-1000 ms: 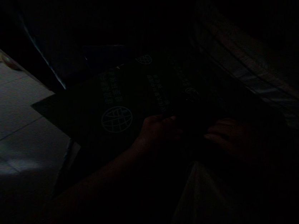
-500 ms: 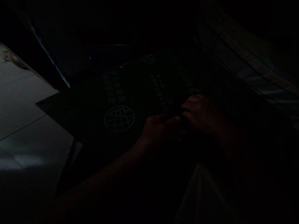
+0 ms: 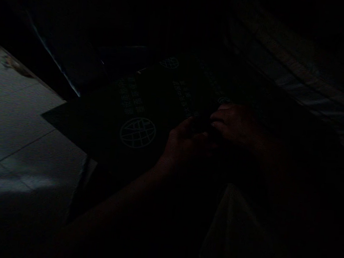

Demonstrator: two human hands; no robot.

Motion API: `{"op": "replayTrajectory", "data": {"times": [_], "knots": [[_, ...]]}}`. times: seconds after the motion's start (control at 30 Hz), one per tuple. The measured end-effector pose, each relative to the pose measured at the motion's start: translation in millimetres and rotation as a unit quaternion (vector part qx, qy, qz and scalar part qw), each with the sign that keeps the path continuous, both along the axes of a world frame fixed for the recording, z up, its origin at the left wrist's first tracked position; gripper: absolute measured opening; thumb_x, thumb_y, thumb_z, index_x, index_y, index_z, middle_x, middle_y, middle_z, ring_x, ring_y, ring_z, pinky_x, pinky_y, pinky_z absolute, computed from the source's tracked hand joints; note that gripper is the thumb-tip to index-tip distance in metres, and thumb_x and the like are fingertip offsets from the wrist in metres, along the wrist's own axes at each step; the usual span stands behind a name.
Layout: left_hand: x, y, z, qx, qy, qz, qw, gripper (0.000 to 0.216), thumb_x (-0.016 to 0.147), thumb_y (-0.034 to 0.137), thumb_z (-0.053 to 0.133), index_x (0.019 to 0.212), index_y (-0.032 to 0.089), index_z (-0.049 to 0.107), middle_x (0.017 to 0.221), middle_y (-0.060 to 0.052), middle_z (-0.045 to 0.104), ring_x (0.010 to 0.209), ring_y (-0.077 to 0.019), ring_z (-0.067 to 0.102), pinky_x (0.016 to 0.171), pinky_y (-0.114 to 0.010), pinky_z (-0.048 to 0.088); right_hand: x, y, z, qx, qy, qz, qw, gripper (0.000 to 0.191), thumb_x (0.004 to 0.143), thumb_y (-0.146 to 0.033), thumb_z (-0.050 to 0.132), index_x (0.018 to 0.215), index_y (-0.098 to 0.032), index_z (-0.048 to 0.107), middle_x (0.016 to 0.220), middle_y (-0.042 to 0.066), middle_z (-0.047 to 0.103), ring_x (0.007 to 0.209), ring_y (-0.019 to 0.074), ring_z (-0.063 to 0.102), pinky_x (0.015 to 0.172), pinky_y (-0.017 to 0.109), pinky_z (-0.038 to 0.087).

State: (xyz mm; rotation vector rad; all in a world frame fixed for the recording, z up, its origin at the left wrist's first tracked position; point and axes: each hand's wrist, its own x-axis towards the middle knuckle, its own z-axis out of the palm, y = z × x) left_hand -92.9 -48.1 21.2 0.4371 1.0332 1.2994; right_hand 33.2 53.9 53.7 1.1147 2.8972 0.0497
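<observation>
The scene is very dark. A dark flat sheet or bag (image 3: pixel 136 116) printed with pale globe logos and lines of text lies on the floor in front of me. My left hand (image 3: pixel 184 145) rests at its right edge with the fingers curled. My right hand (image 3: pixel 234 123) meets it from the right, fingers bent and touching the left hand's fingertips. Both seem to pinch the sheet's edge, but the darkness hides what lies between the fingers.
Pale floor tiles (image 3: pixel 10 127) fill the left side. A light striped cloth or bag (image 3: pixel 290 76) runs along the upper right. A faint pale cloth (image 3: pixel 235 223) lies below my hands. A dark object with a thin bright edge (image 3: pixel 57 70) stands behind the sheet.
My right hand moved up and left from the lower right until it met the left hand at the sheet's edge. The left hand rose slightly.
</observation>
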Motion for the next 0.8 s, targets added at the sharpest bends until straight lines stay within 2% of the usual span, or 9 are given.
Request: {"op": "replayTrajectory", "data": {"times": [0.27, 0.47, 0.8], "knots": [[0.4, 1.9, 7.4, -0.001, 0.013, -0.004, 1.000, 0.036, 0.082, 0.008, 0.055, 0.118, 0.011, 0.051, 0.070, -0.004, 0.066, 0.058, -0.0176, 0.067, 0.051, -0.024, 0.055, 2.4, 11.4, -1.6, -0.019, 0.026, 0.013, 0.999, 0.018, 0.079, -0.019, 0.055, 0.090, -0.018, 0.071, 0.091, 0.004, 0.066, 0.083, 0.0176, 0.060, 0.073, 0.029, 0.044], [0.3, 3.3, 11.4, -0.025, 0.051, 0.002, 0.998, 0.041, 0.084, 0.010, 0.054, 0.124, 0.009, 0.047, 0.068, -0.005, 0.066, 0.057, -0.0187, 0.067, 0.051, -0.027, 0.055, 0.2, 10.6, 0.7, -0.029, 0.013, 0.007, 0.999, 0.019, 0.079, -0.019, 0.054, 0.088, -0.016, 0.070, 0.092, 0.005, 0.066, 0.085, 0.0194, 0.061, 0.074, 0.031, 0.045], [-0.9, 6.1, 16.1, -0.030, 0.088, -0.004, 0.996, 0.028, 0.084, 0.007, 0.052, 0.112, 0.007, 0.055, 0.064, -0.004, 0.065, 0.055, -0.0178, 0.066, 0.050, -0.026, 0.054, -0.1, 11.6, 2.4, -0.041, 0.019, 0.003, 0.999, 0.017, 0.079, -0.018, 0.055, 0.086, -0.017, 0.071, 0.091, 0.005, 0.066, 0.086, 0.0193, 0.061, 0.076, 0.031, 0.044]]}}
